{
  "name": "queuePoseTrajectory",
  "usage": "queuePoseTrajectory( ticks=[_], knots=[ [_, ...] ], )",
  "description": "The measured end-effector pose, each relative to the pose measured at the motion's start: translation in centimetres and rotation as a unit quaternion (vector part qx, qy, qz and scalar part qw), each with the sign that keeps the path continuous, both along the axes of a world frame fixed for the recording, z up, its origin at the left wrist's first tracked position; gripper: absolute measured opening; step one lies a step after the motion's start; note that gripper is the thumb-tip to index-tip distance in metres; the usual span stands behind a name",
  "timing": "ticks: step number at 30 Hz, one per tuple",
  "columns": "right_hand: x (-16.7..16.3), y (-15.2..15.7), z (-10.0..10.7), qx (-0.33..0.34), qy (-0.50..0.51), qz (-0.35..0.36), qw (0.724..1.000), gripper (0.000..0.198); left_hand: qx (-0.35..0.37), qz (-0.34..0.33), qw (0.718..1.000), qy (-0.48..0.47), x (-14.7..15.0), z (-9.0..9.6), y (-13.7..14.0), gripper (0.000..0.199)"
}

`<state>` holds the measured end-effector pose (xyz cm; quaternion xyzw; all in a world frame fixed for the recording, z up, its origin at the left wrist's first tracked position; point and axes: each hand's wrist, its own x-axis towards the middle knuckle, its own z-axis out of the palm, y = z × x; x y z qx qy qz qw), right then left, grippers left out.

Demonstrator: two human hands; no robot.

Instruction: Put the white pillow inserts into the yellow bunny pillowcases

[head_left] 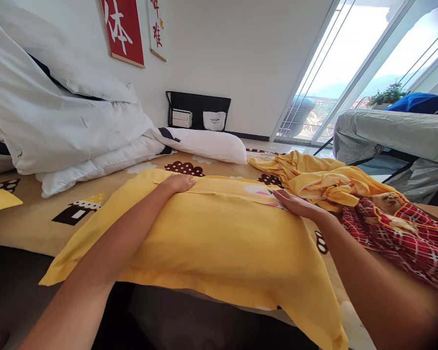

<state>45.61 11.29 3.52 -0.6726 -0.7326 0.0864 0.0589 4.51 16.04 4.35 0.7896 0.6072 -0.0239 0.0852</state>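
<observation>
A plump yellow pillow (219, 238) in a flanged pillowcase lies across the near edge of the bed, its front hem and right corner hanging over. A flap seam runs along its upper side, and a white and pink print shows near its far right part. My left hand (180, 183) rests on the pillow's far left part, palm down with fingers laid over the top. On the far right part, beside the print, my right hand (290, 201) lies flat with its fingers stretched out. Both hands press on the pillow; neither visibly pinches the cloth.
White pillows (76, 126) are piled at the left, and another white pillow (208, 143) lies behind. Crumpled yellow cloth (314, 177) and a red plaid fabric (405, 233) sit to the right on the patterned bedsheet (131, 187). A black rack (200, 102) stands by the wall.
</observation>
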Motion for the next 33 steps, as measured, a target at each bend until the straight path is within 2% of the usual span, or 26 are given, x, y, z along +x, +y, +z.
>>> queuePoseTrajectory(
  ticks=[5, 9, 11, 14, 16, 18, 21, 24, 26, 28, 30, 31, 33],
  knots=[
    [-1.8, 0.9, -1.2, 0.062, 0.011, -0.095, 0.994, 0.076, 0.0, -0.016, 1.0, -0.01, -0.5, 0.3, -0.4, 0.063],
    [-2.6, -0.4, -3.0, 0.074, 0.029, -0.06, 0.995, 0.062, 0.003, -0.022, 1.0, -0.017, -2.8, 0.4, -0.7, 0.067],
    [-2.3, -0.9, -3.1, 0.065, 0.021, -0.039, 0.997, 0.06, 0.001, 0.021, 1.0, -0.018, -4.8, 0.2, -1.1, 0.069],
    [-1.5, -0.2, -1.4, 0.015, -0.028, 0.001, 1.0, 0.057, -0.02, 0.103, 0.994, -0.009, -7.4, -0.3, -2.2, 0.072],
    [-1.8, 1.0, 0.4, -0.013, -0.051, 0.018, 0.998, 0.053, -0.037, 0.118, 0.992, 0.003, -8.0, -0.5, -2.9, 0.072],
    [-3.7, 2.0, 2.0, -0.001, -0.051, 0.021, 0.998, 0.051, -0.038, 0.109, 0.993, 0.029, -7.7, -0.1, -3.5, 0.068],
    [-9.3, 1.7, 2.2, 0.064, -0.018, 0.085, 0.994, 0.053, -0.034, 0.075, 0.992, 0.097, -6.1, 1.9, -3.7, 0.062],
    [-15.2, -0.5, 0.3, 0.085, -0.001, 0.204, 0.975, 0.058, -0.04, 0.05, 0.988, 0.141, -3.5, 4.2, -3.0, 0.049],
    [-17.2, -1.8, -0.8, 0.09, -0.008, 0.218, 0.972, 0.062, -0.001, 0.008, 0.993, 0.118, -1.3, 4.7, -2.4, 0.045],
    [-17.2, -2.5, -1.2, 0.089, -0.01, 0.205, 0.975, 0.063, 0.051, -0.085, 0.994, 0.045, 0.9, 4.0, -2.2, 0.052],
    [-15.6, -2.8, -1.1, 0.076, -0.009, 0.186, 0.98, 0.064, 0.048, -0.182, 0.982, -0.035, 2.3, 2.3, -2.6, 0.059],
    [-14.5, -2.9, -1.1, 0.068, -0.01, 0.172, 0.983, 0.065, 0.027, -0.21, 0.975, -0.061, 2.4, 1.4, -3.0, 0.06],
    [-11.9, -3.3, -1.2, 0.055, -0.009, 0.137, 0.989, 0.064, -0.017, -0.219, 0.973, -0.078, 1.1, 0.0, -3.8, 0.059]
  ],
)
